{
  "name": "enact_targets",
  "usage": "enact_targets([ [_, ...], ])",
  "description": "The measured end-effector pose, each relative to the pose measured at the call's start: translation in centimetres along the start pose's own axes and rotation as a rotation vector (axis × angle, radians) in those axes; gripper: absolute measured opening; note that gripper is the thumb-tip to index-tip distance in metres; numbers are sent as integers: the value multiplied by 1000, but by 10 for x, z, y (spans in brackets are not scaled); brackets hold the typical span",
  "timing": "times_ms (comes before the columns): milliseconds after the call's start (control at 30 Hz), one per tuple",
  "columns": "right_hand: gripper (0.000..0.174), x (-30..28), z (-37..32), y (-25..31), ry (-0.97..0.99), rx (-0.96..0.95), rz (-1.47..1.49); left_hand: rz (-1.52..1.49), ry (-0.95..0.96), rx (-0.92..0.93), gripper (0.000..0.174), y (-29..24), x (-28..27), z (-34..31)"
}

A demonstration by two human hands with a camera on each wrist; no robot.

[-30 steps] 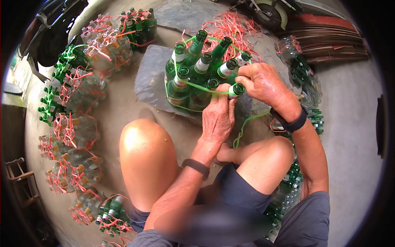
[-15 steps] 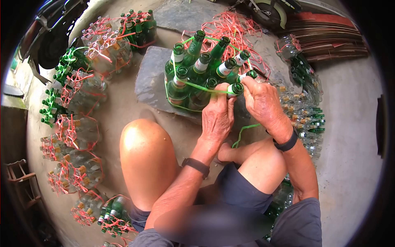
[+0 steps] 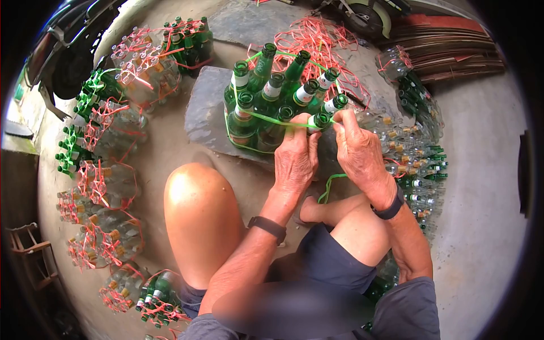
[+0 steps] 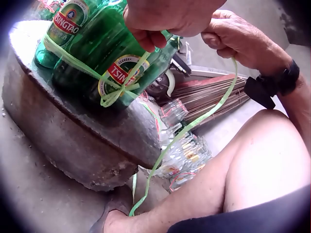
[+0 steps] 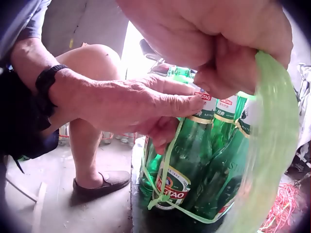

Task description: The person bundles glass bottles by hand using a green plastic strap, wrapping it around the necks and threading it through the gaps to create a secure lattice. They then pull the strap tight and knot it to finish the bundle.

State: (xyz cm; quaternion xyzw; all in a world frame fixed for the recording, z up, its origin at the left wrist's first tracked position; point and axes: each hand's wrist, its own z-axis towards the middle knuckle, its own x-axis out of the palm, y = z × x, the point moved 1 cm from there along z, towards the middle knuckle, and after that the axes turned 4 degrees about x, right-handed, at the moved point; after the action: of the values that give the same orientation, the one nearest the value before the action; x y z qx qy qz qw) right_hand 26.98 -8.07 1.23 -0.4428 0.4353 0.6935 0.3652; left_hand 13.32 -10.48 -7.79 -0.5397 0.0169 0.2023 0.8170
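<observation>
Several green beer bottles [image 3: 272, 88] stand upright in a cluster on a stone block [image 3: 201, 110], with a light green plastic strap [image 3: 272, 119] round them. My left hand [image 3: 296, 156] holds the neck of the front right bottle [image 5: 201, 121], its thumb against the neck label. Just right of that neck, my right hand [image 3: 361, 150] pinches a length of the strap [image 4: 214, 111], which hangs from its curled fingers to the floor beside a foot. Low on the bottles, the strap meets in a knot [image 5: 163, 198] over a red Tsingtao label.
Bundles of clear and green bottles tied with red strap [image 3: 93, 181] line the left side. More bottles [image 3: 416, 164] lie along the right. Behind the block is a heap of red strap [image 3: 317, 37]; flattened cardboard [image 3: 442, 51] and a wheel [image 3: 368, 20] are at the back right.
My right hand has drawn back from the front right bottle's mouth, moving right and toward my body. The left hand stays at the bottle neck.
</observation>
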Motion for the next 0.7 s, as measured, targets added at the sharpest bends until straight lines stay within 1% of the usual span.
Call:
enact_targets([
  [167, 10, 10, -6, 2, -7, -20, -32, -4, 9, 7, 39, 1, -1, 1],
  [233, 9, 14, -7, 3, -2, 8, -11, -3, 13, 3, 39, 1, -1, 1],
  [467, 10, 19, -12, 11, -3, 31, 14, -12, -12, 17, 38, 3, 1, 0],
  [700, 9, 24, -19, 14, -55, 68, 103, -35, -25, 32, 34, 4, -1, 2],
])
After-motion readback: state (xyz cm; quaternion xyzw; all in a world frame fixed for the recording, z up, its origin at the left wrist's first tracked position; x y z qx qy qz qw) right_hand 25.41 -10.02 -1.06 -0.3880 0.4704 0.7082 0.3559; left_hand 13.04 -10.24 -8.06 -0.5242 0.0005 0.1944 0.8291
